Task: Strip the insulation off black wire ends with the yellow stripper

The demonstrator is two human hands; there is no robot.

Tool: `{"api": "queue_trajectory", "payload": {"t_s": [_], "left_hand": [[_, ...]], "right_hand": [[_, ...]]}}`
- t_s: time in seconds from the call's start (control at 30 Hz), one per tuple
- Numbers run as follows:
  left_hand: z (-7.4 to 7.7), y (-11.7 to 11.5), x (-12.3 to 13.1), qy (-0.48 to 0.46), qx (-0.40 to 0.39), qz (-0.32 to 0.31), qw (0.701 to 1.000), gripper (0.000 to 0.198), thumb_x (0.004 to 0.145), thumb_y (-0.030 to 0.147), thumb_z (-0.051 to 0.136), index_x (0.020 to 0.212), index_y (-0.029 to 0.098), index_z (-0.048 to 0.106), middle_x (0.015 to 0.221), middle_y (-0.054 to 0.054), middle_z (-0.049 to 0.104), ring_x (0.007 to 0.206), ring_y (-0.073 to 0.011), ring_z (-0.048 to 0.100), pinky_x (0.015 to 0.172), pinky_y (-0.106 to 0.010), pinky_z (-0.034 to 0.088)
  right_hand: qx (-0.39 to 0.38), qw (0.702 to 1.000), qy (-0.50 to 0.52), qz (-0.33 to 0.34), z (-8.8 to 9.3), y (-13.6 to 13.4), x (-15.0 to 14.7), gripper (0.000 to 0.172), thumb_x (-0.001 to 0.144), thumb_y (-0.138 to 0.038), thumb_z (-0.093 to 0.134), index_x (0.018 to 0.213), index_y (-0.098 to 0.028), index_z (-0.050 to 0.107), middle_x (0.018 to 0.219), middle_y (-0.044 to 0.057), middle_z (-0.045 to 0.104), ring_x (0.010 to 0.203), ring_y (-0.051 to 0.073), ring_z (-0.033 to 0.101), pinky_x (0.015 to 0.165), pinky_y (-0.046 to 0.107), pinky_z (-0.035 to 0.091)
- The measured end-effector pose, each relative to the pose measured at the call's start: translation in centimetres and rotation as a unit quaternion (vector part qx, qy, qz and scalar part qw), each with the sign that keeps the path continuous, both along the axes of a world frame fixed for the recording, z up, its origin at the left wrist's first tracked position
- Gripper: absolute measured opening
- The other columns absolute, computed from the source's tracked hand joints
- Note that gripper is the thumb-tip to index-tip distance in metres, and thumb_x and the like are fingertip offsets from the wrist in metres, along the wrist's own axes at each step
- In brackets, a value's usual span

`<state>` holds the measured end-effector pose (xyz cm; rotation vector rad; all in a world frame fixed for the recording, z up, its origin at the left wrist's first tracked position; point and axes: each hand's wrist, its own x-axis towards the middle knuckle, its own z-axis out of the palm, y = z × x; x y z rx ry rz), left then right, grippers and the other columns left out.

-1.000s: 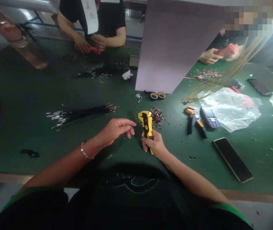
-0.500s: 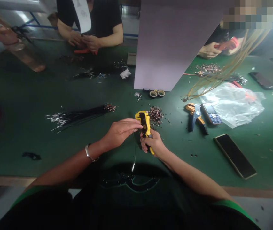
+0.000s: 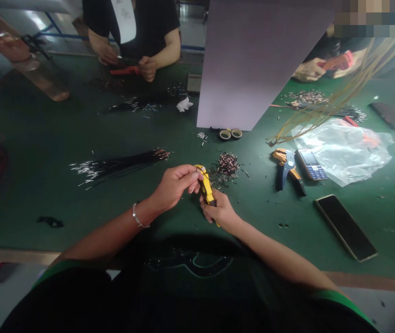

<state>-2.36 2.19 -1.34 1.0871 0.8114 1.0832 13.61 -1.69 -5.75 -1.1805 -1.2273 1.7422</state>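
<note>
My right hand [image 3: 220,208] is wrapped round the handles of a yellow and black wire stripper [image 3: 206,187], its head tilted up and to the left. My left hand [image 3: 176,185] pinches at that head, thumb against fingers. Between its fingertips a short dark stretch of a thin wire [image 3: 202,172] shows; the rest of the wire is hidden or too dark to make out. Just right of the tool lies a pile of small copper-coloured clippings [image 3: 228,165]. To the left rests a bundle of black wires [image 3: 124,163] with silvery ends on one side and coppery ends on the other.
Farther right are an orange and blue hand tool [image 3: 287,170], a keypad phone [image 3: 311,164], a clear plastic bag [image 3: 350,150] and a smartphone [image 3: 346,226]. Two tape rolls [image 3: 230,134] sit below a pale upright panel [image 3: 253,64]. Co-workers' hands hold red tools across the table.
My left hand has closed to a pinch at the stripper's head, and the wire that hung below it no longer shows there. The stripper has turned. Across the table, a co-worker's hands have moved apart.
</note>
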Motion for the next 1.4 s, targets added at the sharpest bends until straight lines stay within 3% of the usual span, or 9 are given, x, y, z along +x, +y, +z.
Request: {"api": "queue_trajectory", "payload": {"t_s": [0.23, 0.6, 0.97, 1.27, 1.4], "left_hand": [[0.1, -0.7, -0.1, -0.014, 0.003, 0.033, 0.999, 0.015, 0.08, 0.027, 0.068, 0.072, 0.015, 0.066, 0.05, 0.003, 0.048, 0.048, -0.008, 0.044, 0.049, -0.025, 0.037], [0.3, -0.8, -0.1, 0.01, -0.024, 0.072, 0.997, 0.013, 0.077, 0.026, 0.068, 0.069, 0.015, 0.068, 0.047, 0.004, 0.046, 0.045, -0.0063, 0.04, 0.047, -0.025, 0.034], [1.0, -1.0, 0.0, 0.03, -0.033, 0.083, 0.996, 0.014, 0.073, 0.025, 0.071, 0.064, 0.016, 0.067, 0.05, 0.002, 0.049, 0.045, -0.0055, 0.038, 0.046, -0.025, 0.031], [0.6, -0.8, -0.4, 0.026, -0.054, 0.084, 0.995, 0.015, 0.069, 0.025, 0.072, 0.062, 0.014, 0.066, 0.045, 0.004, 0.045, 0.041, -0.0045, 0.036, 0.042, -0.023, 0.027], [0.6, -0.8, -0.4, 0.026, -0.063, 0.088, 0.994, 0.01, 0.067, 0.024, 0.072, 0.064, 0.016, 0.067, 0.05, 0.002, 0.053, 0.041, -0.0042, 0.037, 0.041, -0.023, 0.027]], "right_hand": [[0.037, 0.998, -0.051, 0.019, -0.2, -0.1, 0.1, 0.013, 0.067, -0.019, 0.054, 0.079, -0.02, 0.05, 0.046, -0.01, 0.046, 0.033, 0.008, 0.042, 0.035, 0.02, 0.034], [0.046, 0.997, -0.053, 0.034, -0.6, 0.0, 0.1, 0.014, 0.068, -0.019, 0.055, 0.081, -0.02, 0.051, 0.05, -0.009, 0.047, 0.034, 0.008, 0.042, 0.036, 0.021, 0.033], [0.061, 0.995, -0.072, 0.036, -0.7, 0.1, 0.3, 0.014, 0.067, -0.016, 0.057, 0.08, -0.02, 0.054, 0.048, -0.008, 0.047, 0.038, 0.009, 0.041, 0.039, 0.021, 0.032], [0.081, 0.991, -0.094, 0.057, -0.5, 0.2, 0.4, 0.012, 0.07, -0.017, 0.054, 0.081, -0.02, 0.052, 0.046, -0.009, 0.046, 0.037, 0.009, 0.041, 0.04, 0.022, 0.031], [0.086, 0.99, -0.097, 0.054, -0.4, 0.1, 0.3, 0.011, 0.07, -0.017, 0.055, 0.081, -0.02, 0.053, 0.047, -0.008, 0.046, 0.038, 0.009, 0.041, 0.041, 0.022, 0.031]]}}
